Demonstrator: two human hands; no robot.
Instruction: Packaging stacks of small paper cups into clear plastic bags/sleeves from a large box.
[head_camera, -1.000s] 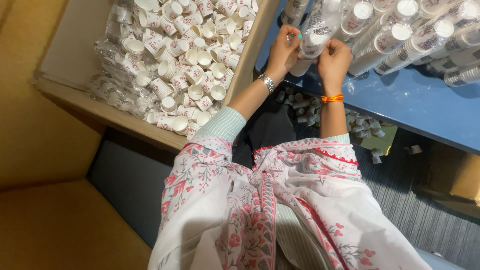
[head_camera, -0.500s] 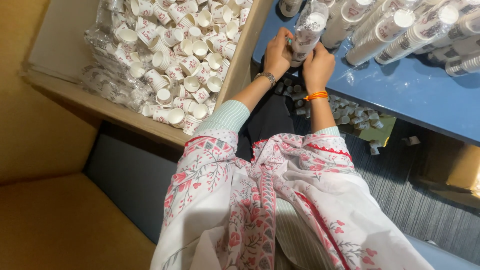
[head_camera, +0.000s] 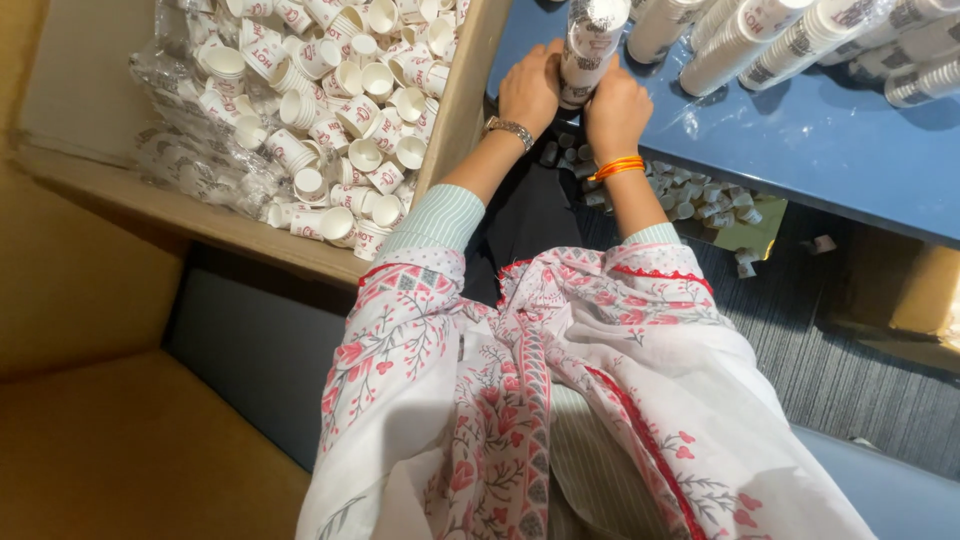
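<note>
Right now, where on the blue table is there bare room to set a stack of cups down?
The blue table is bare right of the right hand, between the lying cup stacks and its near edge. Both hands, left hand too, grip an upright cup stack. The cardboard box of loose cups is crowded.

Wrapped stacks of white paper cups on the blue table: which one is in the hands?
The upright wrapped stack of white paper cups at the table's near-left edge, gripped between left hand and right hand. The other stacks lie untouched to its right.
</note>
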